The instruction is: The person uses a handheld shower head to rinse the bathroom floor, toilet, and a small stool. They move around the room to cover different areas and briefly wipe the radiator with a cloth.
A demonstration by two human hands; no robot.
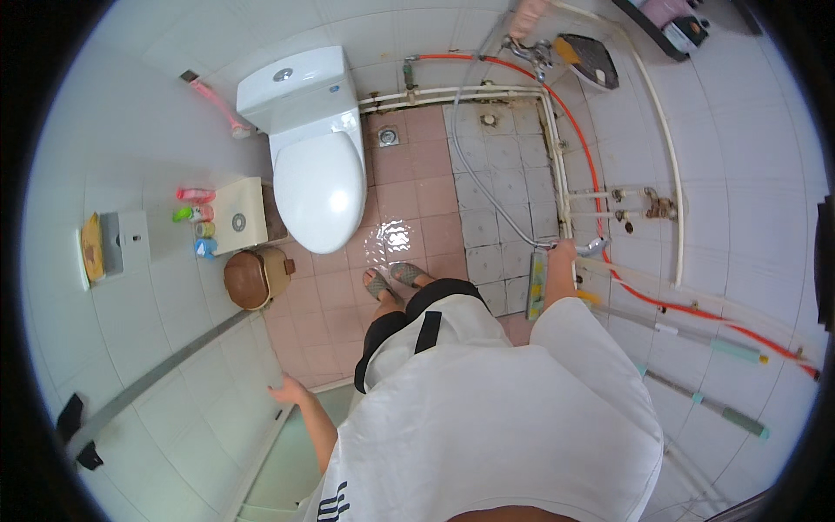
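My right hand (562, 250) is closed around the handle of a chrome shower head (595, 246), held out beside the right wall. From the handle a grey shower hose (476, 179) curves up toward a wall-mounted mixer tap (531, 55). No spray is plainly visible. On the other side, my left hand (290, 391) hangs with its fingers apart and nothing in it, near the tiled wall and a door sill. Sandals (408, 274) are on my feet, which stand on wet pink floor tiles (443, 235).
A white toilet (319, 189) with its lid down stands ahead, beside a brown-lidded bin (244, 280). A floor drain (388, 136) lies right of it. Along the right wall run an orange hose (580, 130) and pipes; a flat mop head (536, 287) and long handles (737, 351) lean there.
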